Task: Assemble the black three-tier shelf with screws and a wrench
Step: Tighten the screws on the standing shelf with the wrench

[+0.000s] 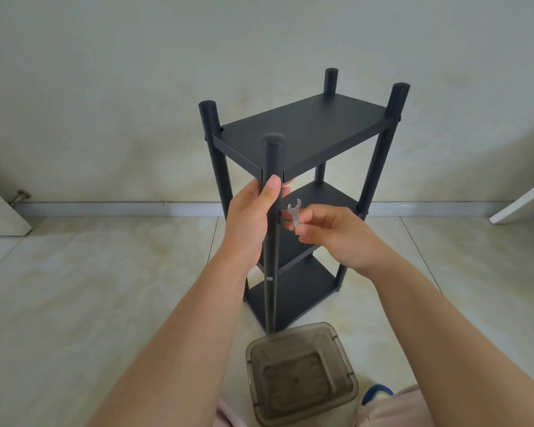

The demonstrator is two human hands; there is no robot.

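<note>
With the black three-tier shelf [293, 131] standing upright at centre, the left hand [253, 220] grips its near post [273, 229] while the right hand [327, 232], at 3 o'clock, pinches a small wrench [294, 212], apparently for tightening the middle-tier screw, so its open end must seat squarely.

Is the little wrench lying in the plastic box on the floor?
No, the right hand pinches the wrench beside the shelf's front post, well above the plastic box.

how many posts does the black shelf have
4, one at each corner: near post gripped by the left hand, left post, far post, right post.
</note>
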